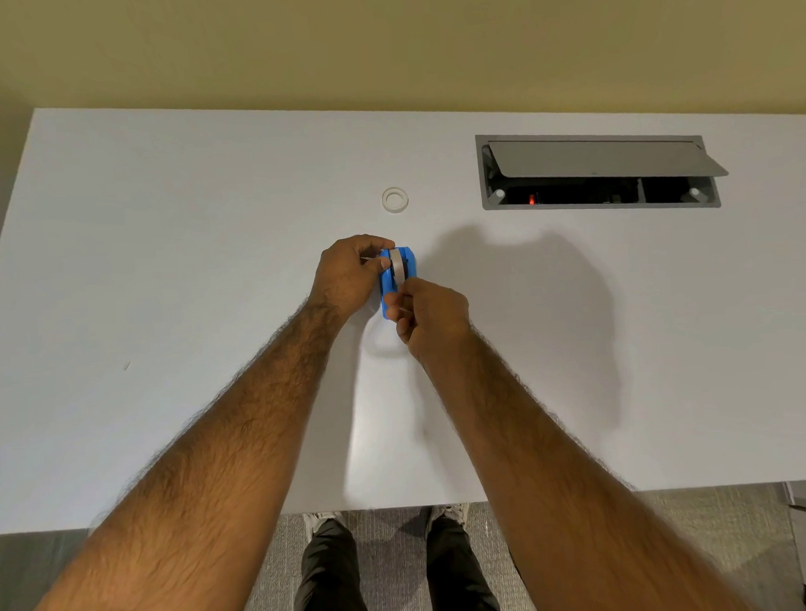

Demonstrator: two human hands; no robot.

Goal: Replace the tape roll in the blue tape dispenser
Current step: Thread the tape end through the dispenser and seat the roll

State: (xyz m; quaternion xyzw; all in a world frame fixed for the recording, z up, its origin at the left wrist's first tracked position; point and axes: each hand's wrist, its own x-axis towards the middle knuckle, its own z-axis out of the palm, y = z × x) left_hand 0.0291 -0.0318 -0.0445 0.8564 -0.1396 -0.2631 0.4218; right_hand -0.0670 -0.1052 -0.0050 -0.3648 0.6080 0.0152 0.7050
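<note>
Mid-worktop point(156, 271), the left hand point(348, 275) gripped the small blue plastic tape dispenser point(410, 263) holding a grey tape roll point(396, 268); the right hand point(432, 315) pinched its near end. A white ring-shaped empty core point(395, 199) lay farther off.

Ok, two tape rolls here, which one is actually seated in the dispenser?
The grey roll standing on edge inside the blue tape dispenser, held between both hands. The white ring lies flat on the desk farther back, untouched.

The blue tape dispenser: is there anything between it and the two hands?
Nothing visible. The left hand grips the blue tape dispenser at its far end, and the right hand pinches at its near end. The white ring lies apart, farther away on the table.
</note>
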